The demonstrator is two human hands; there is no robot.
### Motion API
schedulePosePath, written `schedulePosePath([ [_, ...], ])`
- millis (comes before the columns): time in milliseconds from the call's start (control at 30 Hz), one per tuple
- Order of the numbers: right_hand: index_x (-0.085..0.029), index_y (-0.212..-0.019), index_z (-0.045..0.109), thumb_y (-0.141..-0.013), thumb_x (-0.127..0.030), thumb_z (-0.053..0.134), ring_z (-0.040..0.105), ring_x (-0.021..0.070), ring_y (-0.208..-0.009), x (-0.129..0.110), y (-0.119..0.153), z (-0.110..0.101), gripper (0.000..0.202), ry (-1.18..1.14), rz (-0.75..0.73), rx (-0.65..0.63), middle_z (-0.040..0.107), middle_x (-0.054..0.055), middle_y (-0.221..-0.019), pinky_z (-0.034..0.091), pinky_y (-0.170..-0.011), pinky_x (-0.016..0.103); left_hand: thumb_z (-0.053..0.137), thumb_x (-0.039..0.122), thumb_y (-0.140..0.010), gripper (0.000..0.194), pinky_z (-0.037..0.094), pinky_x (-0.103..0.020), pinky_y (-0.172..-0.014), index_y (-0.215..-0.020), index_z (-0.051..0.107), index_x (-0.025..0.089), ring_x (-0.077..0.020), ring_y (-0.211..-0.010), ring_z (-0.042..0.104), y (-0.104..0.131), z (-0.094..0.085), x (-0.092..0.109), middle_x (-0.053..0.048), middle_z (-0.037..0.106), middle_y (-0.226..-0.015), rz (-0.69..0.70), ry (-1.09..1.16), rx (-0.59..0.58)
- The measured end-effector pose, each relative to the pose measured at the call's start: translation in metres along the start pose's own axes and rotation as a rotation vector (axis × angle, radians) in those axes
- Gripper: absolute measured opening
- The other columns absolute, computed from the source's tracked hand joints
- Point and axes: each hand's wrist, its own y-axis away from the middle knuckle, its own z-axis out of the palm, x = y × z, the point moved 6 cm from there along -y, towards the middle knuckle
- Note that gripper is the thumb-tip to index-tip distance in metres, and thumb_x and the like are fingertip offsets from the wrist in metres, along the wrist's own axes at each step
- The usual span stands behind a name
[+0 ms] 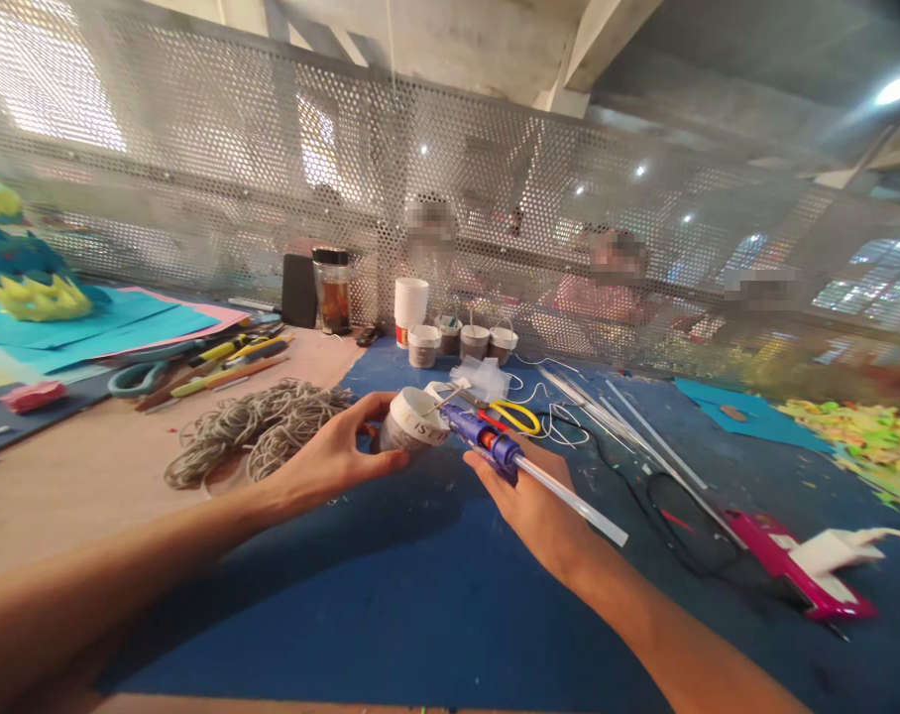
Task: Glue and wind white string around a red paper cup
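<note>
A small pale paper cup [411,421] with printed letters and a grey lower part is held tilted by my left hand [353,436], fingers and thumb around its side. My right hand [520,476] grips a blue glue gun [484,434], and a long clear glue stick [573,501] juts from its rear. The gun's front end is close to the cup's rim; whether they touch cannot be made out. A thin stick or cord lies across the rim. Just beyond the gun are yellow-handled scissors [516,416].
Grey cord [272,426] lies left. Behind stand stacked cups [411,299], several small cups [424,345] and a jar [333,293], before a perforated metal screen [257,198]. At right are clear sticks [654,436], a black cable [643,516] and a pink power strip [799,565].
</note>
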Motion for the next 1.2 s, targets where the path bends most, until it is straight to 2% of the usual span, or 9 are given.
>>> schedulePosePath([
  [467, -0.020, -0.102, 0.070, -0.096, -0.048, 0.056, 0.073, 0.0243, -0.082, 0.0009, -0.0005, 0.0000, 0.032, -0.010, 0.022, 0.002, 0.076, 0.007, -0.090, 0.051, -0.068, 0.030, 0.071, 0.047, -0.079, 0.063, 0.044, -0.046, -0.104, -0.134, 0.052, 0.021, -0.0324, -0.124, 0.057, -0.0012, -0.0018, 0.0000, -0.009, 0.066, -0.131, 0.014, -0.056, -0.009],
  [800, -0.019, -0.097, 0.068, -0.095, -0.046, 0.059, 0.071, 0.0211, -0.069, 0.0023, -0.0012, -0.0011, 0.028, 0.023, 0.036, 0.000, 0.075, 0.004, -0.080, 0.048, -0.062, 0.029, 0.071, 0.050, -0.075, 0.067, 0.044, -0.045, -0.102, -0.133, 0.054, 0.022, -0.0332, -0.120, 0.059, -0.0014, -0.0023, -0.0021, -0.008, 0.068, -0.129, -0.012, -0.061, 0.024],
  [1200, -0.020, -0.112, 0.067, -0.097, -0.045, 0.057, 0.074, 0.0260, -0.083, 0.0014, -0.0010, -0.0005, 0.030, 0.056, 0.005, -0.010, 0.076, 0.007, -0.093, 0.050, -0.068, 0.033, 0.073, 0.051, -0.075, 0.068, 0.046, -0.045, -0.102, -0.135, 0.055, 0.023, -0.0335, -0.118, 0.061, -0.0022, -0.0033, -0.0020, -0.008, 0.068, -0.130, -0.038, -0.072, -0.040],
])
